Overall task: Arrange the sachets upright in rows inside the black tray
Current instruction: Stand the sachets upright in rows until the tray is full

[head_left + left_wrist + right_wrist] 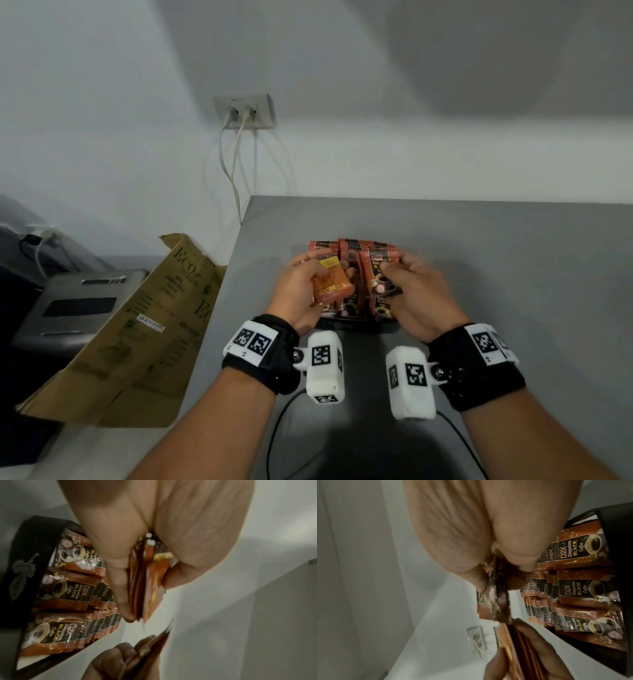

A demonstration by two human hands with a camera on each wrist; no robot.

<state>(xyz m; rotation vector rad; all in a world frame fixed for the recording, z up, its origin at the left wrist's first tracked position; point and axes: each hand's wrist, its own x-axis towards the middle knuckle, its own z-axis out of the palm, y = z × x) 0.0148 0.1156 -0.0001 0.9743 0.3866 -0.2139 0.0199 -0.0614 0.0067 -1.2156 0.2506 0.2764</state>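
Observation:
A black tray (356, 324) sits on the grey table, filled with rows of upright brown coffee sachets (72, 596) (573, 591). Above its left side my left hand (301, 291) grips a stack of orange-backed sachets (332, 286) (147, 582) between thumb and fingers. My right hand (411, 291) pinches a few sachets (378, 274) (498, 588), printed faces toward me, over the tray's right side. The tray's far rows are partly hidden behind both hands.
A folded cardboard box (144, 329) leans at the table's left edge, beside a grey machine (78, 305). A wall socket (245, 111) with cables hangs behind. Bare grey table surface (513, 274) lies to the right and in front of the tray.

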